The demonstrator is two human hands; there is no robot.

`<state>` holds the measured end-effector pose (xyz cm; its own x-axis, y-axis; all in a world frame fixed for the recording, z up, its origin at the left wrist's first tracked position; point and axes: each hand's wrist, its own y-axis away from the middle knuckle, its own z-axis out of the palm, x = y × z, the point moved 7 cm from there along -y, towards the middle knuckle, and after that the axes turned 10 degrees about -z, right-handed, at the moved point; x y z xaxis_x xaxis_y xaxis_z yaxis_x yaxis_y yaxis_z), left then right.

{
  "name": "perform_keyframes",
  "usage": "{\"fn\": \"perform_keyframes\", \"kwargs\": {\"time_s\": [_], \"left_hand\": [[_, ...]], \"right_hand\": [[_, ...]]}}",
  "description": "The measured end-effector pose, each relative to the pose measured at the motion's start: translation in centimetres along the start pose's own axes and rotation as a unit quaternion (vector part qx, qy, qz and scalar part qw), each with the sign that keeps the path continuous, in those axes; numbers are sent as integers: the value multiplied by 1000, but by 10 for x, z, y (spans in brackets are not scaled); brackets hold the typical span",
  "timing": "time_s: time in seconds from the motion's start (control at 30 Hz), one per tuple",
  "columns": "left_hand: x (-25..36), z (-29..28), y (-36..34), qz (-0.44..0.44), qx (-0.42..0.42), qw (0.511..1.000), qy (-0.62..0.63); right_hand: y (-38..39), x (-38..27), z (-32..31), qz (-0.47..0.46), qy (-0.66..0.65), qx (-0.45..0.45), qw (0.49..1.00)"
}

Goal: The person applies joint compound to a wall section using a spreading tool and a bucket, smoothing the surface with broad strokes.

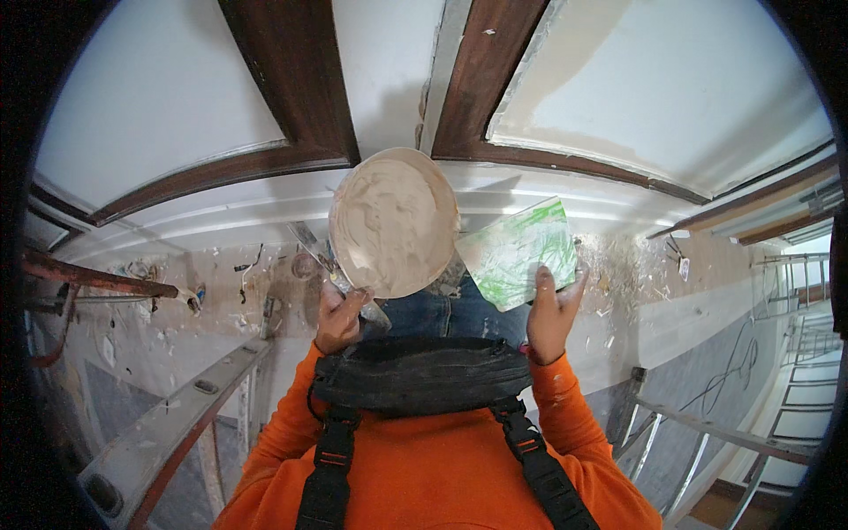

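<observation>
My left hand [340, 316] is closed at the near left rim of a round bucket [458, 215]. Beige filler [395, 221] with a swirled, uneven surface shows across its top. A narrow metal putty knife [309, 240] sticks out beside the bucket, gripped in the same hand; its handle is partly hidden. My right hand [553, 311] pinches a green, four-sided flat sheet [521, 252], smeared with white, by its near right edge, thumb on top. The sheet's far left corner comes close to the bucket's right side; I cannot tell whether they touch.
Ahead stands a white wall [671, 79] with dark wooden frames [305, 79] and a patch of beige filler. A metal ladder [177, 424] is at lower left, more metal rails [724, 433] at lower right. Debris litters the floor [609, 265] below; a dark cable [729, 371] lies right.
</observation>
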<state>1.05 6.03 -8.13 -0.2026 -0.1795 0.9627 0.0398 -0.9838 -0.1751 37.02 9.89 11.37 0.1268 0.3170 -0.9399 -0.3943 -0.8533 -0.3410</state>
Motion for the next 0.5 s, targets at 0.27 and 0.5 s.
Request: {"fn": "perform_keyframes", "kwargs": {"time_s": [0.27, 0.5], "left_hand": [[103, 42, -31, -312, 17, 950, -20], [78, 40, -28, -186, 25, 977, 100]], "right_hand": [[19, 32, 0, -19, 101, 93, 990], [21, 28, 11, 123, -59, 66, 988]]}}
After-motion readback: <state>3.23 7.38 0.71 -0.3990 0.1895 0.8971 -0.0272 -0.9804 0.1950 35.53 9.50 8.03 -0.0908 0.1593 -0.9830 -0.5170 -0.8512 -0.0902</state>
